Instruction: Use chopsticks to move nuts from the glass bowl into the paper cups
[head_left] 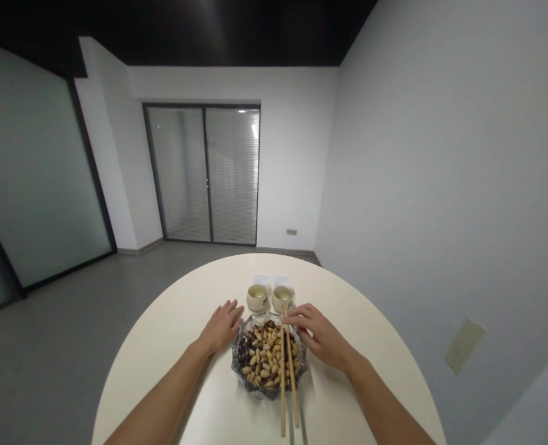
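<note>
A scalloped glass bowl [250, 389] stands on the table, filled with mixed nuts [262, 358] and dark seeds. My left hand [222, 326] lies flat with fingers stretched out, against the bowl's left side, holding nothing. A pair of wooden chopsticks [282, 377] runs across the right part of the bowl, the near ends sticking out past its rim. My right hand [318, 334] reaches in from the right, its fingertips closed at the far ends of the chopsticks. Just behind the bowl are two small cream cups [257, 298], side by side, with dark marks on them.
Two small whitish pieces [261, 280] lie behind the cups. Everything rests on a round cream table [162, 346]. A white wall [417, 185] with a switch plate [466, 344] rises to the right. Glass doors [204, 179] with blinds are at the back.
</note>
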A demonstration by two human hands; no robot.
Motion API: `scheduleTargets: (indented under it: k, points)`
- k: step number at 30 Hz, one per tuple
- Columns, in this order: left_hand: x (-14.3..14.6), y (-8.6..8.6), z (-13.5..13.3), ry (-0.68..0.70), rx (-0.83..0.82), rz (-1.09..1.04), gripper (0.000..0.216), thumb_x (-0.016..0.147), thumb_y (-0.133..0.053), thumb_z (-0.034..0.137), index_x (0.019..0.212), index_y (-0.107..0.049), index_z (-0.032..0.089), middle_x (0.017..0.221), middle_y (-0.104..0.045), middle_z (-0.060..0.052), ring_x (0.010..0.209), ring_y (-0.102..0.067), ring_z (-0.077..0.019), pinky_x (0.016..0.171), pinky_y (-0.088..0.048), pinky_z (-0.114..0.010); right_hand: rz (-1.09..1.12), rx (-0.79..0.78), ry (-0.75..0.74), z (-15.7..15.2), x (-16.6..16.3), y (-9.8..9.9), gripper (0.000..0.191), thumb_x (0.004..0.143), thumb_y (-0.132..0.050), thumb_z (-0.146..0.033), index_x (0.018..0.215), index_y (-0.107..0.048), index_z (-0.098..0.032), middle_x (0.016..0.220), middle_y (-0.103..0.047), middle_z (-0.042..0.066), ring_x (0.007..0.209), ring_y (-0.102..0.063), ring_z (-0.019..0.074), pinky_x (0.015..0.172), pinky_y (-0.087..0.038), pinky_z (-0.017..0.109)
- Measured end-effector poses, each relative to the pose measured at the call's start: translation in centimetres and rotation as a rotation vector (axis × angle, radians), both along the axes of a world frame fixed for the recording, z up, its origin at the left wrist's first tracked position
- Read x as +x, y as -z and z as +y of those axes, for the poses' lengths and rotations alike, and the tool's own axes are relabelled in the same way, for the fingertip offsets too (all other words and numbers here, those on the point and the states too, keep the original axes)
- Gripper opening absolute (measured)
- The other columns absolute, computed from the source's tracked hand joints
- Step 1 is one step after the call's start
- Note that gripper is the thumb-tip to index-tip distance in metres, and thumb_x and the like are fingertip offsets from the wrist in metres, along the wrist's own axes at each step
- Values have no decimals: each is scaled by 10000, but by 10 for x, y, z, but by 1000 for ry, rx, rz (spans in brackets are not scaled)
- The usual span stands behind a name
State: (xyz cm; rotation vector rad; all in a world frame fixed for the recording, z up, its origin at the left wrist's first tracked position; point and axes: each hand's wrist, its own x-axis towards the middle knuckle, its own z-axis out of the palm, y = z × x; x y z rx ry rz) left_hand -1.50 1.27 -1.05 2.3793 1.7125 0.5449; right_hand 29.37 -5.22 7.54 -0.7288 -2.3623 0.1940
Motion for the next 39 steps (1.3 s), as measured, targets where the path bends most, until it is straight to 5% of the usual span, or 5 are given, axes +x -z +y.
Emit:
scheduleTargets:
  k: [11,20,24,31,39]
  points:
    - [0,-2,0,3,12,15,461,977,-387,383,1387,-522,221,1547,-379,-121,1450,-289,-312,1173,-232,-529,-199,-136,-42,-17,-10,-9,675,652,-496,59,1150,-714,-341,1279,-574,27,1126,-562,221,1006,-424,386]
    - [-1,-1,1,8,7,34,474,980,-371,382,1402,-504,212,1554,-367,-121,1452,-280,-318,1172,-232,-526,-213,-142,-11,-23,-18,-11,358,711,-583,-22,902,-769,-262,1066,-650,33,1006,-605,199,922,-471,327]
    - [0,0,1,0,28,-21,452,954,-428,354,1367,-531,203,1534,-407,-114,1442,-305,-312,1173,-239,-511,-136,-112,-39,-20,-12,-13,361,755,-563,-25,956,-753,-258,1052,-651,47,1003,-611,189,901,-488,311]
    - [11,-28,-13,-177,263,-461,358,973,-370,322,1197,-608,177,1252,-644,-105,1174,-581,-244,1039,-441,-426,170,-109,-86,-9,2,-7,202,939,-570,-268,1056,-734,-245,1112,-710,88,1017,-671,205,890,-532,327]
    - [48,-70,-57,393,615,-287,339,916,-578,257,1254,-589,224,1246,-661,-87,1223,-534,-241,1066,-405,-454,357,-221,-109,-10,-5,4,161,927,-617,-306,993,-755,-255,1081,-755,70,1000,-717,232,894,-570,359]
